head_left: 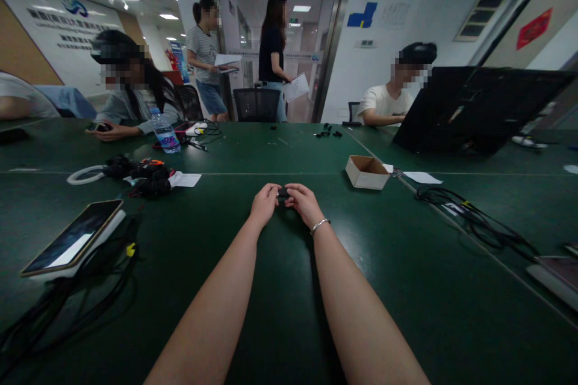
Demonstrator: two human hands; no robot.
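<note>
Both my arms reach forward over the dark green table (pixel 289 289). Between my fingertips is a small black piece (pixel 282 193), too small to tell its kind. My left hand (pixel 265 201) pinches its left end, where a bit of something light shows at the fingers. My right hand (pixel 303 201), with a silver bangle (pixel 320 226) at the wrist, pinches the right end. Several similar small black pieces (pixel 327 132) lie farther back on the table. An open cardboard box (pixel 366 173) stands to the right of my hands; its inner floor is mostly hidden.
At left are a phone (pixel 74 237), black cables (pixel 103 289), a bundle of black gear (pixel 149 177) and a water bottle (pixel 165 131). On the right lie more cables (pixel 478 219) beside a large black monitor (pixel 478 108). Several people sit or stand beyond the table.
</note>
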